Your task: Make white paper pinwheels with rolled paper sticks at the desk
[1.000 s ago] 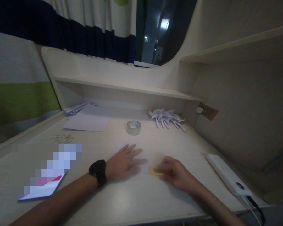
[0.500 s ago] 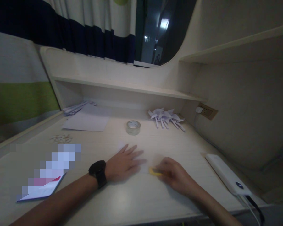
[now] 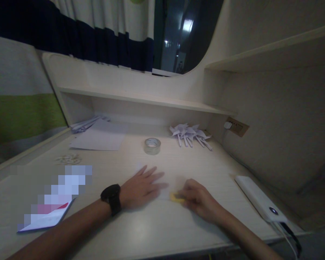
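My left hand (image 3: 143, 187), with a black watch (image 3: 111, 196) on its wrist, lies flat with fingers spread on the pale desk. A faint whitish edge, perhaps paper, shows by its fingertips; most of whatever lies beneath is hidden. To its right, my right hand (image 3: 197, 198) is closed around a small yellow object (image 3: 176, 197), held low at the desktop. Blur and the fingers hide its exact kind; it could be a small cutter. Beyond both hands stands a roll of clear tape (image 3: 152, 146).
Paper pinwheels (image 3: 189, 134) lie at the back right, white sheets (image 3: 99, 135) and rolled paper at the back left. Small whitish pieces (image 3: 68, 159) lie near a lit phone or tablet (image 3: 47, 220). A white power bank (image 3: 260, 200) with cables sits at the right edge.
Both hands stay in nearly the same place. The view has shifted slightly, and the yellow object shows a little differently between the right fingers.
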The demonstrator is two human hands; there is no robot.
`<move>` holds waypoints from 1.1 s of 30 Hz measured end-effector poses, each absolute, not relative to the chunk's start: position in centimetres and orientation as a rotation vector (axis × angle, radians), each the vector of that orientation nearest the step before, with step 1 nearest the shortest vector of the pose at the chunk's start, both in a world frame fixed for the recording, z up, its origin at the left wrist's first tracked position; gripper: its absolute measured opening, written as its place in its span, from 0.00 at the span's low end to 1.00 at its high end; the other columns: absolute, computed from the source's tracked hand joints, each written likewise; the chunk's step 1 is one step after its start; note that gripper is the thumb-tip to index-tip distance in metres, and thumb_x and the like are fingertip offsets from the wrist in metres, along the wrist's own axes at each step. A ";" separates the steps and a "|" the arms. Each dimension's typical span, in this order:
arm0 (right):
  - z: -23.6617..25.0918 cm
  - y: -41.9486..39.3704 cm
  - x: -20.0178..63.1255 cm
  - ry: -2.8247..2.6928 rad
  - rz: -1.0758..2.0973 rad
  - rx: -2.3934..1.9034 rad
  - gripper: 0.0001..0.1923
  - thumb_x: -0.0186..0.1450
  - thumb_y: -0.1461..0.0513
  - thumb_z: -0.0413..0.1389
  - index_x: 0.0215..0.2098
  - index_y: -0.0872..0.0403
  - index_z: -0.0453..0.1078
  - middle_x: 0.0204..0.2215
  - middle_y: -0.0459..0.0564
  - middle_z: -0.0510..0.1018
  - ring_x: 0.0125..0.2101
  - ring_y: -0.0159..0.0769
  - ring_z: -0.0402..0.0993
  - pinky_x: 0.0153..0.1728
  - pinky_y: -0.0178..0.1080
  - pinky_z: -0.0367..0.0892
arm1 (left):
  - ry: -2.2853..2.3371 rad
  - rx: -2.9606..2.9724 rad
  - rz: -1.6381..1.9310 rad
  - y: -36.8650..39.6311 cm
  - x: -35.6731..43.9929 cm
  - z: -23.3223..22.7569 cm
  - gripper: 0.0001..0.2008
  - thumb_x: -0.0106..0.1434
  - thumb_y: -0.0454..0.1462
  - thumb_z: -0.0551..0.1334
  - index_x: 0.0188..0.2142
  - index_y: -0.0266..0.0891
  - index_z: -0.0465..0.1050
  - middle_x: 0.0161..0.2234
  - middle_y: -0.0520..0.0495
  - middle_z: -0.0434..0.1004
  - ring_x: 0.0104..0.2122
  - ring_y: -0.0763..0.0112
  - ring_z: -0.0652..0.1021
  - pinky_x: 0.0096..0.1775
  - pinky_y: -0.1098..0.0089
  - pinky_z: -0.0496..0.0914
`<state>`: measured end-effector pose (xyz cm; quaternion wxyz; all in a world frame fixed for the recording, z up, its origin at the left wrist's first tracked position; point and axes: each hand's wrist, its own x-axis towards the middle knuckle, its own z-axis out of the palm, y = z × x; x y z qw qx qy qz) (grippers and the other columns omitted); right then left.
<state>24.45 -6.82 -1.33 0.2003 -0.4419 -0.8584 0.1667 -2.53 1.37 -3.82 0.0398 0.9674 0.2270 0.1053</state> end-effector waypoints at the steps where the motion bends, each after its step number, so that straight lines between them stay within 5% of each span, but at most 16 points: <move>1: -1.3 -6.8 24.4 -2.402 0.465 -1.229 0.10 0.62 0.64 0.55 0.41 0.55 0.75 0.32 0.51 0.68 0.35 0.37 0.64 0.34 0.38 0.60 | 0.697 2.962 0.316 1.4 -2.6 -3.8 0.21 0.71 0.47 0.44 0.62 0.63 0.50 0.66 0.55 0.48 0.64 0.51 0.51 0.59 0.42 0.43; 23: -1.3 -6.2 25.2 -2.447 0.536 -1.107 0.13 0.64 0.59 0.56 0.45 0.55 0.73 0.33 0.51 0.69 0.35 0.38 0.64 0.36 0.38 0.60 | 0.663 2.845 0.261 2.3 -2.6 -4.1 0.20 0.72 0.46 0.41 0.61 0.64 0.52 0.66 0.57 0.47 0.65 0.53 0.48 0.60 0.43 0.41; 33: -1.2 -6.3 24.8 -2.445 0.446 -1.114 0.13 0.64 0.61 0.54 0.46 0.56 0.73 0.35 0.53 0.70 0.36 0.39 0.65 0.36 0.39 0.61 | 0.701 2.836 0.240 2.1 -2.4 -3.9 0.22 0.72 0.46 0.39 0.64 0.56 0.46 0.66 0.55 0.48 0.65 0.58 0.47 0.61 0.48 0.40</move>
